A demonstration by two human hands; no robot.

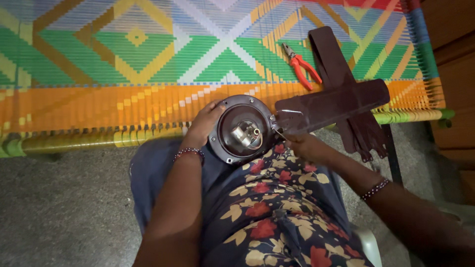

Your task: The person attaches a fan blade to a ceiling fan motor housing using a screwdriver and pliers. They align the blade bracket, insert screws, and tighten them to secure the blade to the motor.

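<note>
- My left hand (205,123) is cupped against the rim of the round brown ceiling-fan motor housing (241,129), fingers curled on its left edge; the housing rests tilted on my lap, just in front of the woven cot (99,104).
- My right hand (299,145) is closed in a pinch where the mounted fan blade (332,105) meets the housing; I cannot tell whether a thin tool or a screw sits between the fingers.
- The housing could roll off my knee, since only one hand steadies it and the long blade levers it to the right.
- A small screw could drop onto the speckled floor (64,207) and be hard to spot.
- The open housing acts as a bowl: inside I see a metal hub and thin wires (246,135), which could snag.
- Red-handled pliers (301,66) and spare blades (346,99) lie on the cot.
</note>
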